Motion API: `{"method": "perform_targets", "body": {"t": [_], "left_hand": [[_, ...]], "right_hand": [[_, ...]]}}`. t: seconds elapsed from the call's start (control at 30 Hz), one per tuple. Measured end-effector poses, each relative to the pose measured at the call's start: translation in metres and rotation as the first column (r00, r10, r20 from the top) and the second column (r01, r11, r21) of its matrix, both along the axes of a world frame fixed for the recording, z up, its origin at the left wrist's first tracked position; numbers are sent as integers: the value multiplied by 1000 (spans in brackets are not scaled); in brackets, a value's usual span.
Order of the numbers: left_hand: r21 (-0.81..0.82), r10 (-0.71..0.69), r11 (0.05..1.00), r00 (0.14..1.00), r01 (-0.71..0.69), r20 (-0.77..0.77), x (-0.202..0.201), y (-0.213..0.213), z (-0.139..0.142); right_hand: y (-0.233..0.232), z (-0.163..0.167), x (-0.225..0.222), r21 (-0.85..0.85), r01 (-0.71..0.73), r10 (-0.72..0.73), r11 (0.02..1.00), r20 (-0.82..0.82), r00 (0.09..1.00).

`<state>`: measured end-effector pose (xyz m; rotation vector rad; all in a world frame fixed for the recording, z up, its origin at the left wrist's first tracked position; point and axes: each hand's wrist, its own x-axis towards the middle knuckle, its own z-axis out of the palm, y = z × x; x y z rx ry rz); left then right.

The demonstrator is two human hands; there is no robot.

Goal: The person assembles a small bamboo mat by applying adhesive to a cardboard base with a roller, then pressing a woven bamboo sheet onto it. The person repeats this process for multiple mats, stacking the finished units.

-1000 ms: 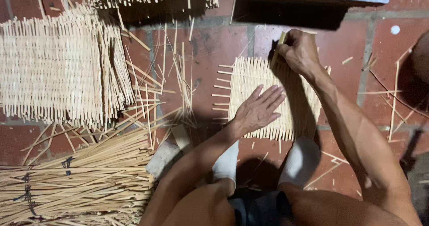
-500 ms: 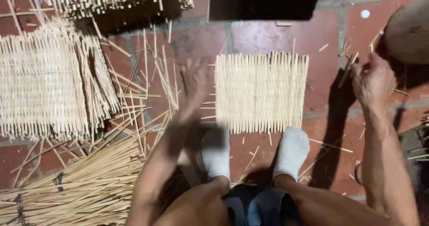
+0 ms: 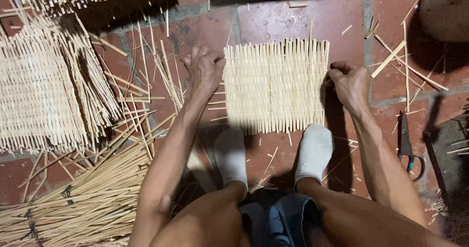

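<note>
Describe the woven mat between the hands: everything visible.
The woven mat is a pale, straw-coloured panel of thin flat strips, many running upright, crossed by horizontal weavers. It is roughly square and lies flat on the red tile floor. Its top and bottom edges are ragged with uneven strip ends, and loose weaver tips stick out on its left side. The left hand grips its left edge and the right hand its right edge. Two white-socked feet sit at its near edge.

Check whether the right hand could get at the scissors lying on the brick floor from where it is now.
Probably yes. The right hand grips the right edge of the woven bamboo mat, and the scissors lie just to its lower right on the brick floor, with only loose splinters between them.
</note>
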<state>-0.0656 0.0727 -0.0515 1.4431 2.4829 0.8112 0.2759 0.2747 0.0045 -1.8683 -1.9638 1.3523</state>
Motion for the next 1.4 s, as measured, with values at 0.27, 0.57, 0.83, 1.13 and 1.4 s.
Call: {"method": "perform_targets", "body": {"t": [0.27, 0.57, 0.83, 1.13, 1.4], "left_hand": [[-31, 67, 998, 964, -61, 258, -32, 14, 45], [-148, 291, 946, 553, -289, 781, -107, 141, 154], [143, 91, 984, 986, -111, 136, -97, 177, 146], [32, 262, 961, 943, -274, 205, -88, 224, 146], [215, 423, 845, 858, -490, 292, -136, 61, 182]], "right_hand": [[56, 17, -6, 268, -107, 161, 958, -192, 968], [221, 93, -126, 529, -185, 397, 828, -322, 860], [221, 92, -166, 349, -208, 302, 914, -241, 922], [234, 93, -167, 306, -309, 348, 900, -83, 934], [247, 100, -221, 539, -315, 515, 781, -269, 814]]}}
